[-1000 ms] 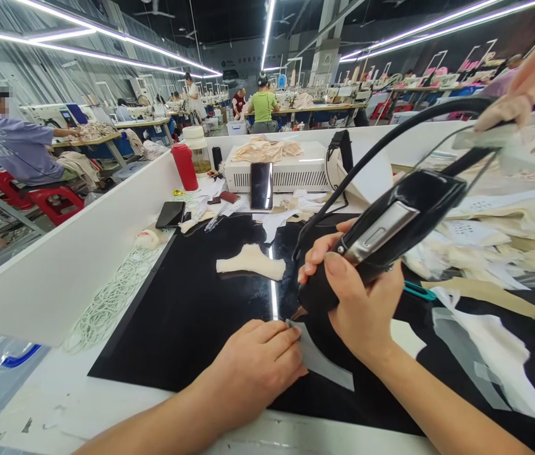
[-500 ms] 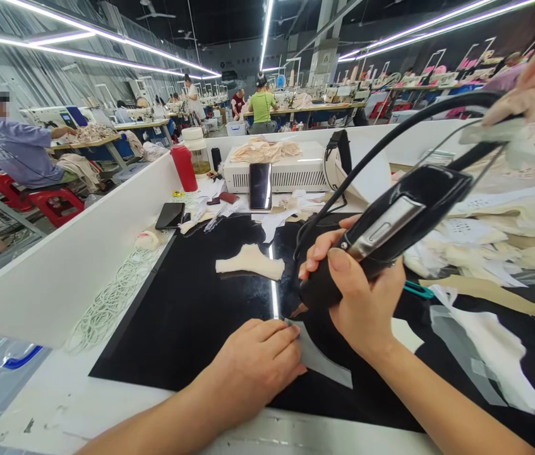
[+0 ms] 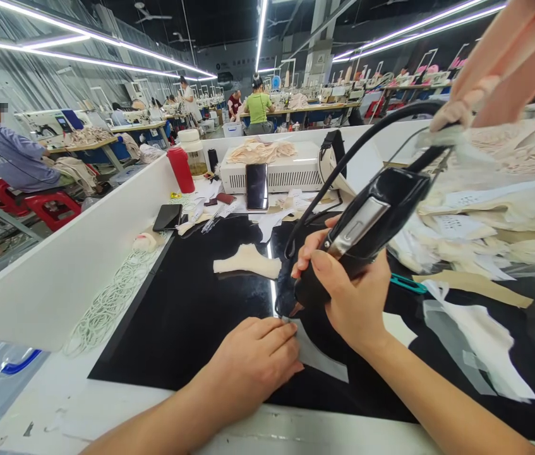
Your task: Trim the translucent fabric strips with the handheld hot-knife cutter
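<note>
My right hand (image 3: 355, 294) is wrapped round a black corded hand tool (image 3: 366, 218) with a silver lever on its side; I cannot make out its exact kind. Its lower end comes down close to the fingers of my left hand (image 3: 260, 354). Those fingers are bent together over the upper left end of a curved grey sheer fabric piece (image 3: 321, 355), holding it against the black work mat (image 3: 177, 328). Beyond my hands lies a cream shaped fabric piece (image 3: 247, 261) on the mat. Part of another cream piece (image 3: 398, 328) shows beside my right wrist.
At right lie white and sheer pieces (image 3: 489, 354), a teal tool (image 3: 408, 284) and heaped cream fabric (image 3: 475, 234). A phone (image 3: 256, 186) leans on a white box (image 3: 290, 177). Pale green cord (image 3: 110, 303) lines the left wall (image 3: 72, 265). The tool's cable (image 3: 357, 139) arches overhead.
The tool in my right hand has shifted slightly left and downward, its lower end nearer my left fingers. The view has turned a little. My left hand keeps its place on the grey piece.
</note>
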Tool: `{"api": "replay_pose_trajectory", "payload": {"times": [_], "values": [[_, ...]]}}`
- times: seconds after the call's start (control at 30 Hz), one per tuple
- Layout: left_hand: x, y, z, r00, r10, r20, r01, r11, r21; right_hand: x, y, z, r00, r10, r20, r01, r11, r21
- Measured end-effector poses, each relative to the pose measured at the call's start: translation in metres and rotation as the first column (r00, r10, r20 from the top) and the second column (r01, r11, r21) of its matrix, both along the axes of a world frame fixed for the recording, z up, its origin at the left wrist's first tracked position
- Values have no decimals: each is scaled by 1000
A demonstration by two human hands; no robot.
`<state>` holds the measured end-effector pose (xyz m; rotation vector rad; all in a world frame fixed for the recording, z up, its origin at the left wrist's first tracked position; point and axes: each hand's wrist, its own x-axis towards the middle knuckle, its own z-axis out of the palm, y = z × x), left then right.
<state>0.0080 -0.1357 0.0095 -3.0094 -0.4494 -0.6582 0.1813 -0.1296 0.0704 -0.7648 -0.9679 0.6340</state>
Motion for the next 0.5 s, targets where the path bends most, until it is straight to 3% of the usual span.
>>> {"api": "replay_pose_trajectory", "payload": {"times": [0.23,0.5], "values": [[-2,1,3,1000,-17,5,17,1000,9,15,-32,13,999,-21,45,21,1000,1],[-4,3,3,999,-32,14,31,999,27,35,-69,2,998,22,53,-22,1000,-1]]}}
